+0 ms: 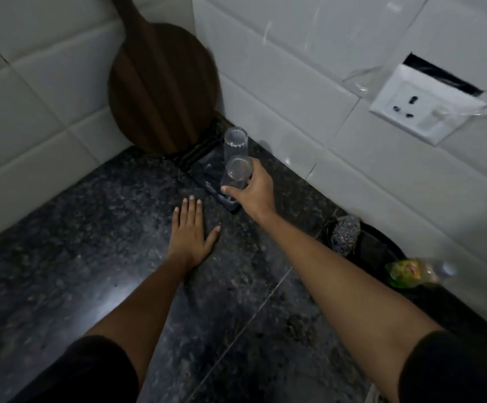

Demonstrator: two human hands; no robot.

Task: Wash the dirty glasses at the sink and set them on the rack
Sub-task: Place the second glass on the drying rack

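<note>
An upturned glass (237, 173) is gripped round its side by the right hand (253, 193), over the dark rack (224, 199); a second glass (234, 141) stands just beyond. The left hand (191, 231) is laid flat on the counter (91, 228). Wet, slippery, fragile glass is judged best held mid-wall

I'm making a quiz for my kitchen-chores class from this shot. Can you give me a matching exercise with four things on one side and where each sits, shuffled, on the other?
Things:
1. wooden board
2. left hand
3. front glass
4. wall socket

Places:
A. gripped by the right hand over the dark rack
B. mounted on the tiled wall at right
C. leaning upright in the corner
D. flat on the dark counter

Pairs: 1-C, 2-D, 3-A, 4-B
</note>
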